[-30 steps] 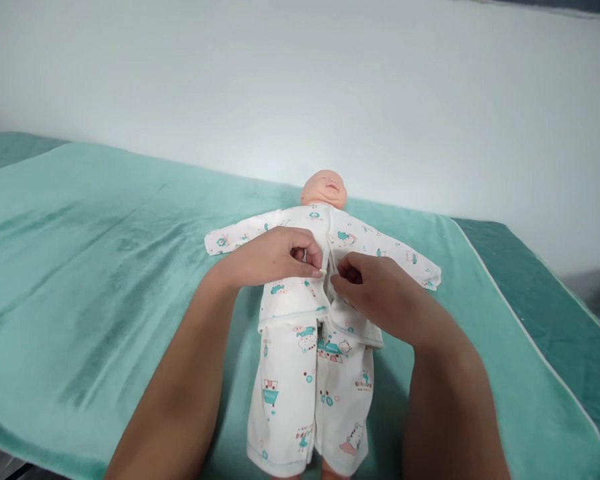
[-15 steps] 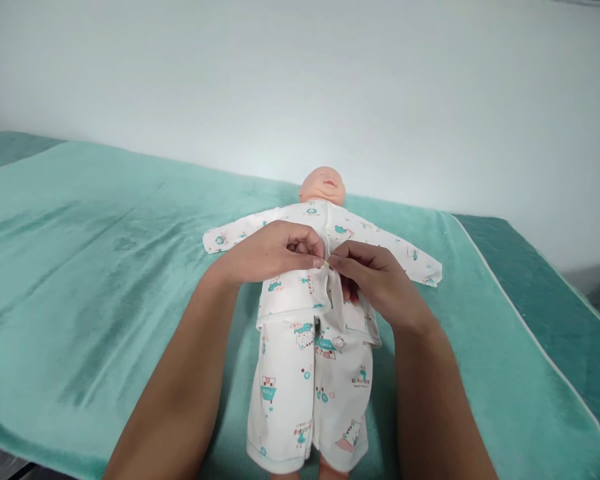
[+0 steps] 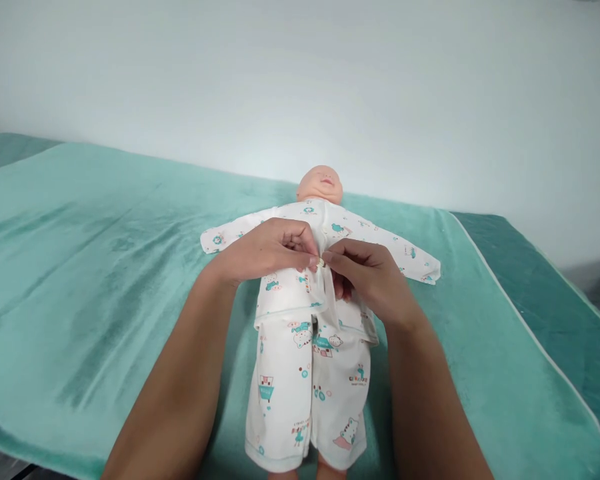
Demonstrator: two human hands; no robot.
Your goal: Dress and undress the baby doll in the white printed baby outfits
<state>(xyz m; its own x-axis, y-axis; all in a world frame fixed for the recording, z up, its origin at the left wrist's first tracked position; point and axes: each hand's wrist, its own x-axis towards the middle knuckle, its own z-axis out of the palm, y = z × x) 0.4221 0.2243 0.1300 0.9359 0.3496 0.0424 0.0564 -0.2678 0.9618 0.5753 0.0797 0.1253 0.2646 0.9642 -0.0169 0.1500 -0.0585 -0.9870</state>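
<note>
A baby doll (image 3: 320, 183) lies face up on a teal blanket (image 3: 95, 267), dressed in a white printed shirt (image 3: 290, 293) and matching trousers (image 3: 305, 393). Its sleeves spread out to both sides. My left hand (image 3: 267, 250) pinches the left front edge of the shirt at the chest. My right hand (image 3: 367, 273) pinches the right front edge. The fingertips of both hands meet at a small snap button (image 3: 321, 263) on the shirt's middle line.
The teal blanket covers a darker teal bed (image 3: 555, 293) whose right edge runs down toward the lower right. A plain white wall (image 3: 300, 87) stands right behind the doll's head. Bare blanket stretches far to the left of the doll.
My right hand has moved up and left to meet the left hand at the shirt's middle, drawing the two front edges together. The view has shifted slightly.
</note>
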